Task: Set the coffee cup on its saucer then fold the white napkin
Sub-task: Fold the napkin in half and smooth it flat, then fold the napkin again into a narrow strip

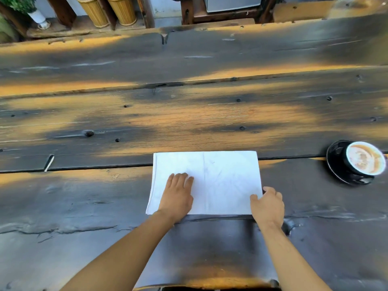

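The white napkin point(220, 175) lies flat on the dark wooden table, a wide rectangle with a crease down its middle. My left hand point(177, 195) rests flat on its left half, fingers straight. At the napkin's near right corner, my right hand point(266, 206) pinches the edge, thumb on top and fingers curled round the side. Far right, the black coffee cup point(364, 158), filled with latte, sits on its black saucer point(336, 162).
The table point(189, 118) is made of rough dark planks with gaps, knots and orange patches of light. Beyond its far edge stand wicker baskets point(109, 9), a white plant pot point(39, 17) and wooden furniture legs point(186, 11).
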{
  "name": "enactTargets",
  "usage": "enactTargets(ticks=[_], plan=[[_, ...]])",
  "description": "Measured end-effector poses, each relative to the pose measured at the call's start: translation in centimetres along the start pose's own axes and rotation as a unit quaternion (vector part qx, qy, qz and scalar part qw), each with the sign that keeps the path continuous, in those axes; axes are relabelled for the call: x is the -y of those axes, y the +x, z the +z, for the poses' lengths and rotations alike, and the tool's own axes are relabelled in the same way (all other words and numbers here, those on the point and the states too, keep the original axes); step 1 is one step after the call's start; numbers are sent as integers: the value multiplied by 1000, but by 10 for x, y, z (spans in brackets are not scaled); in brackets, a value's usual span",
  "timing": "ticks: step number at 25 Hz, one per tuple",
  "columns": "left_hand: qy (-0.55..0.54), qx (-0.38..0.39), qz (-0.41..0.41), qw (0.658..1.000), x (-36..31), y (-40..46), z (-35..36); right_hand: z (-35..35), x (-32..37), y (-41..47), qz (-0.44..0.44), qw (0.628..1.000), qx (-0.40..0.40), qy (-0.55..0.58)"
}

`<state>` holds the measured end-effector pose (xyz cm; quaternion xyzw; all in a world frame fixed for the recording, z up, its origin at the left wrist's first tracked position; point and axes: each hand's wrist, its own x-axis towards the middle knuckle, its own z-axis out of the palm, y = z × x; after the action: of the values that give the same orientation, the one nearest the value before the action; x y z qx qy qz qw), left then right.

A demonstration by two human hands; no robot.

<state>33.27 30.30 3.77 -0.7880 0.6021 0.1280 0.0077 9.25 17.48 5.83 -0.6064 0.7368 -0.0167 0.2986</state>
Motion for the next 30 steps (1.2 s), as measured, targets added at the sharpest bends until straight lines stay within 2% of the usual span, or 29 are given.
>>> enactTargets(ticks=[3, 7, 11, 13, 17, 20, 22, 25, 28, 30], plan=[[-15, 6, 65, 998, -44, 13, -5, -4, -3, 0, 45, 998, 24, 44], [-29, 16, 85, 996, -89, 21, -6, -2, -4, -8, 67, 995, 49, 53], [-53, 92, 127, 986, -119, 5, -3, -3, -4, -23, 92, 991, 84, 46], [-68, 100, 142, 982, -123, -9, -1, -4, -4, -28, 109, 985, 126, 44], [-112, 103, 122, 981, -126, -36, -4, -3, -3, -40, 146, 955, 214, 145], [-155, 96, 75, 980, -131, -47, -7, -12, 3, -51, 158, 915, 271, 252], [-214, 74, 31, 974, -130, -49, -10, -20, 9, -59, 140, 897, 323, 267], [-294, 58, -15, 954, -123, -55, -18, -26, 10, -63, 102, 907, 331, 240], [-330, 55, -52, 941, -114, -69, -29, -37, 16, -57, 14, 948, 272, 163], [-340, 43, -59, 938, -106, -77, -34, -43, 17, -49, -112, 973, 193, 66]])
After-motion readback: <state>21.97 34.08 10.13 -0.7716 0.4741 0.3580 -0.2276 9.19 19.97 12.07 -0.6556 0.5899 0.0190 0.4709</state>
